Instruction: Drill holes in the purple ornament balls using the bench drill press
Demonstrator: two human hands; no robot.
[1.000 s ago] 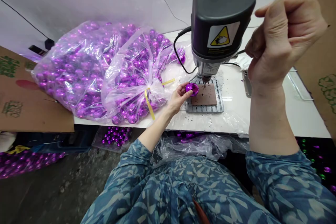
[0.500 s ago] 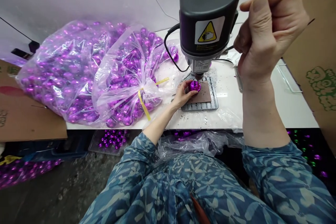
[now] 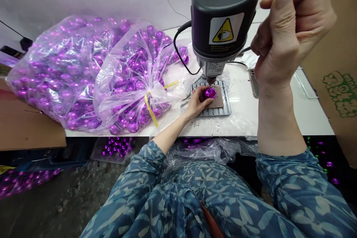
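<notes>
- Left hand (image 3: 196,102): fingers curled, pinching a small glossy purple ball (image 3: 209,93) from its left side. The ball sits on a flat brown board (image 3: 219,101) over a grey slotted metal plate (image 3: 227,111), about midway along the white surface (image 3: 279,119) and toward its front edge, directly under the chuck tip (image 3: 211,79) of the black-and-grey bench drill (image 3: 223,7).
- Right hand (image 3: 292,33): closed in a fist round a thin dark lever (image 3: 245,50) at the drill's right side.
- Hazard, ball escape: the smooth round skin is gripped from one side only, so it may spin or skid off the board under the tip.
- Hazard, fingers: the fingertips lie just beside the tip, and a skid could carry them under it.
- Hazard, crushing: too heavy a pull on the lever may dent or crack the ball.
- Hazard, snagging: the clear plastic bag of purple balls (image 3: 134,78) lies near the left wrist, toward the left edge, and its loose film could catch.
</notes>
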